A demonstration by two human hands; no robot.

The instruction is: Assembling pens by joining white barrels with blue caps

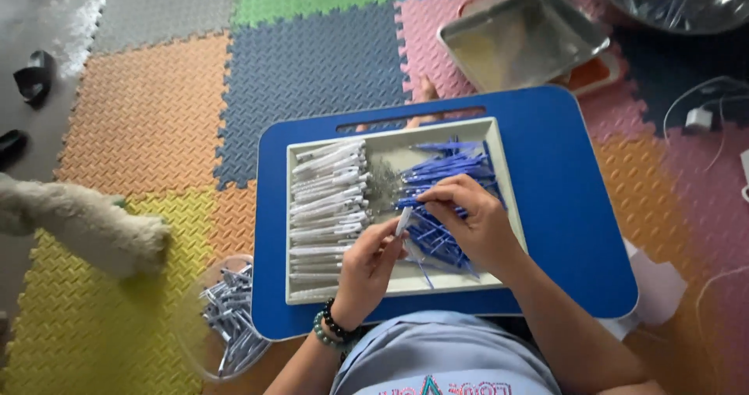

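Left hand (370, 262) pinching white tube (403, 221) over white tray (499, 169), near tray centre. Right hand (472, 216) gripping thin blue piece (411, 201), tip almost touching tube. Blue pile (451, 167) filling tray's right side, white tube rows (328, 200) lying on tray's left, small grey bits (382, 180) between. Tray sitting on blue lap desk (569, 208); clear bowl of finished pieces (230, 317) below-left of tray. Risk, judging: blue piece flexing and missing tube mouth; wrist brushing pile, knocking pieces over tray rim.

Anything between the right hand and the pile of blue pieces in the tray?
Nothing visible. The right hand rests directly on the blue pieces in the tray, its fingers touching them. The left hand holds a white piece beside it.
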